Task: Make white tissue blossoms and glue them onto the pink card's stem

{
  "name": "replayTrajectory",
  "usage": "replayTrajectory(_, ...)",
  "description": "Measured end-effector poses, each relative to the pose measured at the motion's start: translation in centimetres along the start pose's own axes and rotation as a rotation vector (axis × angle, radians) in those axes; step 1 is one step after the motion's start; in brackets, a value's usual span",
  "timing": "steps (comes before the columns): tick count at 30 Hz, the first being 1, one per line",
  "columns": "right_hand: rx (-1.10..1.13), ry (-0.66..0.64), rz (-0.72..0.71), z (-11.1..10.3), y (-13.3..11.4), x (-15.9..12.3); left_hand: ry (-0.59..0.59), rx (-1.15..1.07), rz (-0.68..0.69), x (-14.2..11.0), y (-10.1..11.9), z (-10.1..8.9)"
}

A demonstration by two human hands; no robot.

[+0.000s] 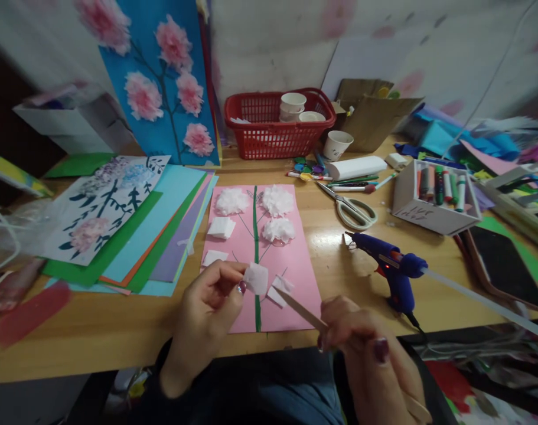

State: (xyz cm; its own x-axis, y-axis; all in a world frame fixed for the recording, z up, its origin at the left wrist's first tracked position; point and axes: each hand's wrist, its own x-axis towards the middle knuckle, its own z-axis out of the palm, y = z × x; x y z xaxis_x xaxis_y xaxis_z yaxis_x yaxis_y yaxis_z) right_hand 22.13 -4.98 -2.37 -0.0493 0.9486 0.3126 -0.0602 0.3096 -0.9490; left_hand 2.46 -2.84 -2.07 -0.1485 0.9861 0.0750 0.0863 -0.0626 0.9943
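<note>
My left hand (213, 313) pinches a small white tissue-paper square (256, 278) between thumb and fingers, above the pink sheet (277, 320). My right hand (361, 348) is closed around a long, tapering wooden stick (305, 311). Its thin tip points left and overlaps a folded white paper piece (280, 290) on the sheet; whether they touch, I cannot tell. A green stem (257, 236) runs down the pink sheet. Fluffy white paper flowers (277, 200) sit at the upper part, and a stack of white squares (221, 228) lies on the left side.
To the right lie a blue glue gun (388, 260) with a lit red light, scissors (351, 209), a box of markers (437, 195) and a phone (505, 265). Coloured sheets (175, 248) overlap at left. Behind stand a red basket (273, 139) and a blue flower picture (162, 82).
</note>
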Motion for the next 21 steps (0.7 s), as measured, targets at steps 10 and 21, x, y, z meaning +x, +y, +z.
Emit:
replayTrajectory(10, -0.158, -0.007, 0.005, 1.0, 0.4, -0.7, -0.093, 0.085, 0.071, -1.5, 0.1, 1.0)
replayTrajectory(21, -0.356, -0.038, -0.161, 0.9, 1.5, -0.8, -0.160, 0.183, 0.090, -1.3, -0.9, 1.4)
